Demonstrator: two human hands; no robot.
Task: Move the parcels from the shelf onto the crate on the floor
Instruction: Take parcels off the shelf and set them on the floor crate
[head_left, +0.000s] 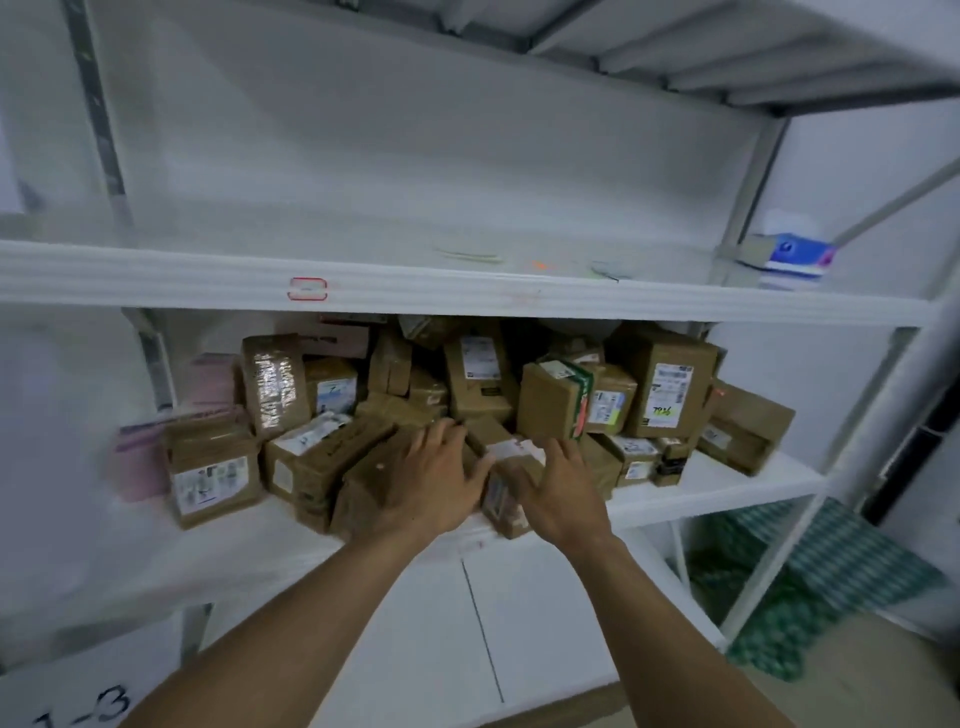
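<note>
Since these are small taped cardboard parcels (670, 384) heaped on the lower shelf (727, 480), I'd guess they're light and stiff, maybe a bit slick on the tape. Left hand (431, 483) and right hand (558, 493) have fingers spread wide either side of the front parcel (508, 451), nothing gripped yet. I'd squeeze its two side faces.

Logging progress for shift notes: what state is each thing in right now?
Small brown cardboard parcel with white label: at shelf edge, between hands, not lifted.
Left hand: open, fingers spread over the heap's front.
Right hand: open, at that parcel.
Heap of brown cardboard parcels: jumbled, on white metal shelf.
Blue-and-white pack: lying on upper shelf.
</note>
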